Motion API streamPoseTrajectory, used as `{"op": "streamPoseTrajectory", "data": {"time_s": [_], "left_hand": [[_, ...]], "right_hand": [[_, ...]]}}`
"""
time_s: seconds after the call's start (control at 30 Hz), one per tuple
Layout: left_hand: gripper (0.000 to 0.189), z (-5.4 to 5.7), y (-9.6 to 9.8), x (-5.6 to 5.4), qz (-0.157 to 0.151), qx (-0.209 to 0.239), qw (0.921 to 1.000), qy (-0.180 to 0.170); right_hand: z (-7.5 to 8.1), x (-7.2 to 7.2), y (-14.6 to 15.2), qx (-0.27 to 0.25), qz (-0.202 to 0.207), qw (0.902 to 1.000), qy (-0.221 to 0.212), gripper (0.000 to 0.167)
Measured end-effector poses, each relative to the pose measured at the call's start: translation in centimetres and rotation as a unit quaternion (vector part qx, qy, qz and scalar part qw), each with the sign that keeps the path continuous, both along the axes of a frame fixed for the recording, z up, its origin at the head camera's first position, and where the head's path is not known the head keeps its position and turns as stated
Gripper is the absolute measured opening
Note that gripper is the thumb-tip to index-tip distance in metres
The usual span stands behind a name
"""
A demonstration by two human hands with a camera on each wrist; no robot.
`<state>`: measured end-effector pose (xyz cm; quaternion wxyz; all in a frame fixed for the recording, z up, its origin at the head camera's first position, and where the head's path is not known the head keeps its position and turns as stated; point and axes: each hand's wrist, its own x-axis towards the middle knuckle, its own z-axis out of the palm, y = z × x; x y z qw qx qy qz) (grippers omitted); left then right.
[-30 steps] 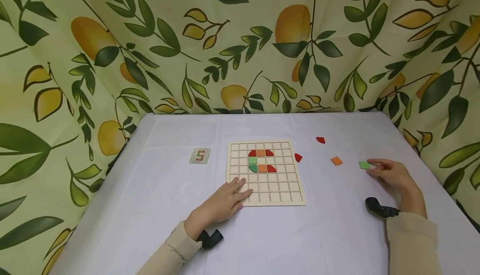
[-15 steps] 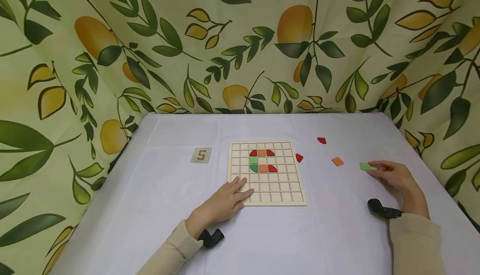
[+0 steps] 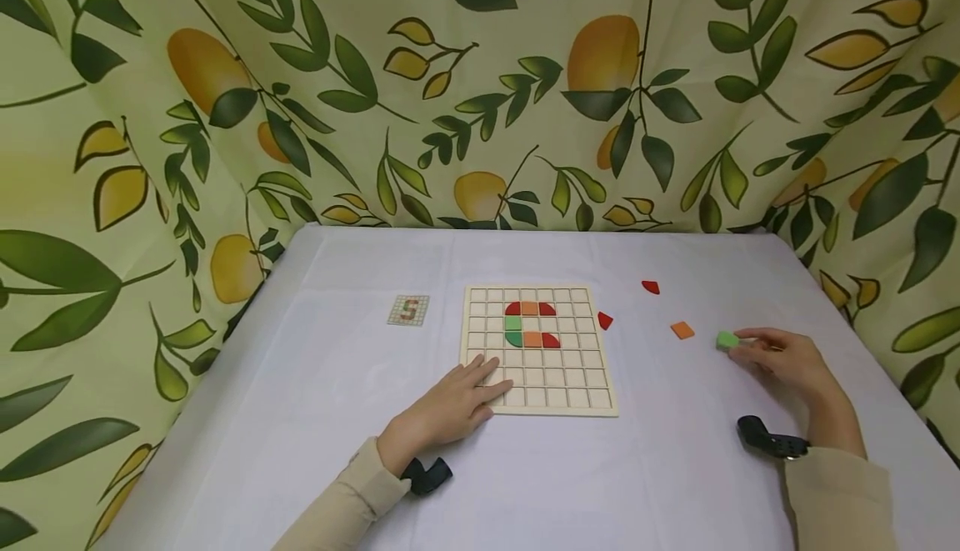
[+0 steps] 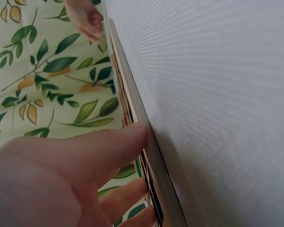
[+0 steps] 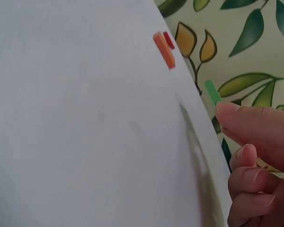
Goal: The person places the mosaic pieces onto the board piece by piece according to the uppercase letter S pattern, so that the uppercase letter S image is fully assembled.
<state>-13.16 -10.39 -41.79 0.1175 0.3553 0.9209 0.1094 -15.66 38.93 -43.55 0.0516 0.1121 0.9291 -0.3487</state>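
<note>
My right hand [image 3: 787, 363] pinches a light green square tile [image 3: 724, 340] between thumb and fingers at the table's right side. In the right wrist view that green tile [image 5: 212, 92] is held at the fingertips, off the table. My left hand [image 3: 442, 405] rests with spread fingers on the lower left corner of a wooden grid board [image 3: 558, 378]. The left wrist view has its thumb [image 4: 132, 139] against the board's edge. Red, orange and green tiles lie in the board's upper cells in a C-like shape, among them an orange square [image 3: 532, 339] and a dark green quarter-round [image 3: 513, 339].
Right of the board lie an orange square tile [image 3: 682, 330] and two red quarter-round tiles, one near the board [image 3: 605, 320], another farther back [image 3: 650, 287]. A small pattern card [image 3: 408, 310] showing an S lies left of the board. A patterned curtain [image 3: 480, 101] surrounds the white-covered table.
The green tile, earlier flat by the right fingertips, is now tilted up and pinched in the right hand. The left hand keeps its place on the board. The head view has shifted slightly.
</note>
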Motion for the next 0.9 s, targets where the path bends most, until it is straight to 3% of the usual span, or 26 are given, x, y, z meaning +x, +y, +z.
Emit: {"op": "streamPoseTrajectory", "data": {"time_s": [0.17,0.6,0.9], "left_hand": [[0.045,0.1,0.0,0.0,0.003,-0.001,1.0000,-0.005],[0.044,0.5,-0.1,-0.1,-0.006,0.006,0.9999,-0.007],[0.045,0.5,-0.1,0.0,-0.008,-0.005,1.0000,-0.002]], "right_hand": [[0.7,-0.1,-1.3,-0.017,0.011,0.9992,0.035,0.054],[2.0,-0.6,-5.0,-0.068,0.035,0.9945,0.072,0.049],[2.5,-1.0,-7.9,-0.069,0.054,0.9948,0.051,0.048]]}}
